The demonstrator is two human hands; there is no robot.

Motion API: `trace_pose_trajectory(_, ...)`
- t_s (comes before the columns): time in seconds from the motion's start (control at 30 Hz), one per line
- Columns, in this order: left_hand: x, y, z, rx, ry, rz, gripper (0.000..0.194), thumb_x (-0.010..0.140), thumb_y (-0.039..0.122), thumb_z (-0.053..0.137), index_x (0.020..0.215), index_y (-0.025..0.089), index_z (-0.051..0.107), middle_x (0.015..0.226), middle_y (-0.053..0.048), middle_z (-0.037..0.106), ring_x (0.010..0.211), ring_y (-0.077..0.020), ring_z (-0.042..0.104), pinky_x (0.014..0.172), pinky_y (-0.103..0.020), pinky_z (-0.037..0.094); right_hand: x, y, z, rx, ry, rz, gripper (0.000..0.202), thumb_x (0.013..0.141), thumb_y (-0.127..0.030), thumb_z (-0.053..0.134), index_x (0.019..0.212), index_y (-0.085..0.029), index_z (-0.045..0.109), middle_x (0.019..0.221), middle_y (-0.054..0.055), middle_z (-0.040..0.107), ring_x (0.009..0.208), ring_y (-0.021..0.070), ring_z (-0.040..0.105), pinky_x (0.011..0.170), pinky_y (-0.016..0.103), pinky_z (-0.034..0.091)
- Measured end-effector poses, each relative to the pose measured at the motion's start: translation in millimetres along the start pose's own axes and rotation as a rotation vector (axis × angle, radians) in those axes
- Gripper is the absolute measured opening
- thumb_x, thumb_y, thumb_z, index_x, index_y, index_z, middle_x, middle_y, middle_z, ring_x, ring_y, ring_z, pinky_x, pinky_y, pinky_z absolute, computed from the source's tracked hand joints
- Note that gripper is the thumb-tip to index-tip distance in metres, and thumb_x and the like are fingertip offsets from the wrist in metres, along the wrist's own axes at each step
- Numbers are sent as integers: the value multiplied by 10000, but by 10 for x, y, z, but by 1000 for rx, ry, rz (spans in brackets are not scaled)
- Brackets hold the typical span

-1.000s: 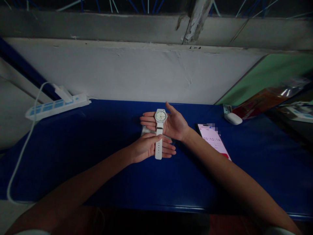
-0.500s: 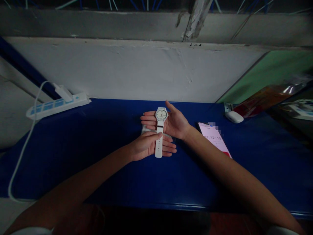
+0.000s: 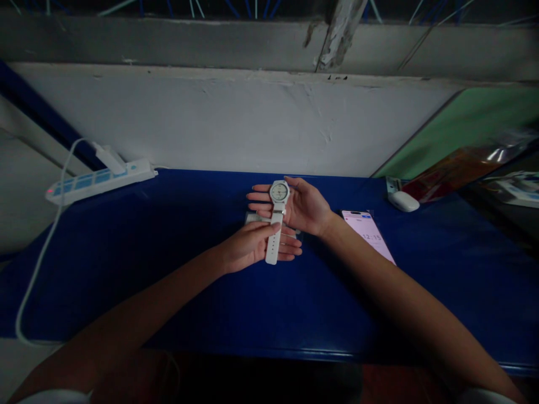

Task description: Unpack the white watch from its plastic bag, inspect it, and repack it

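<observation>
A white wristwatch (image 3: 278, 192) with a round pale dial lies face up across both of my hands, above a blue table. My left hand (image 3: 248, 246) has its thumb pressed on the white strap, and its fingers stretch out underneath. The dial end rests on the fingers of my right hand (image 3: 307, 207), which is palm up with its thumb at the upper edge of the watch case. Beneath the hands lies a pale, flat object (image 3: 251, 217), mostly covered; I cannot make out its kind.
On the blue table (image 3: 202, 314), a phone (image 3: 368, 233) with a lit timer screen lies beside my right forearm. A white earbud case (image 3: 404, 201) and a reddish packet (image 3: 446, 174) are at the right. A power strip (image 3: 101, 182) with a white cable (image 3: 40, 275) stands at the left.
The watch's dial end has shifted slightly up and right, tilting the strap. My right thumb has come down from a raised position to the watch case.
</observation>
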State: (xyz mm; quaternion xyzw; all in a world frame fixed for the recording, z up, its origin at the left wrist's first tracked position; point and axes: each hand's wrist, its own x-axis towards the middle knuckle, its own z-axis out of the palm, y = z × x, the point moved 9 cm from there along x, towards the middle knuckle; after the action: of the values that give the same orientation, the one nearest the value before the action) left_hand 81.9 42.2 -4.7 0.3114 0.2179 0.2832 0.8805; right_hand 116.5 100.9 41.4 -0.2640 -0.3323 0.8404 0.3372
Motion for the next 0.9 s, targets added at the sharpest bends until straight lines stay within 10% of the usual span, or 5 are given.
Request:
trace_pose_trajectory(0.37, 11, 102, 11, -6, -47, 107, 274, 943, 305, 636, 1066, 64, 677, 976, -170, 745, 917, -263, 733, 895, -404, 530, 30, -224, -280, -91, 206, -266, 242, 869, -411, 716, 776, -188, 695, 727, 8, 747, 673, 109, 714, 621, 179, 579)
trace_pose_trajectory(0.73, -15, 19, 85, 15, -114, 59, 231, 973, 268, 584, 1043, 70, 678, 954, -163, 751, 881, -252, 740, 862, -393, 541, 37, 32, 51, -19, -51, -109, 222, 983, -164, 504, 1125, -125, 669, 1145, 111, 732, 1006, 156, 713, 920, 260, 562)
trace_pose_trajectory(0.9, -20, -9, 121, 5, -142, 42, 223, 973, 216, 569, 1068, 50, 685, 1068, -190, 730, 1009, -262, 713, 947, -399, 507, 36, 70, 0, 30, -33, -19, 300, 1019, -153, 374, 1239, -134, 578, 1183, 107, 716, 947, 143, 728, 768, 223, 601)
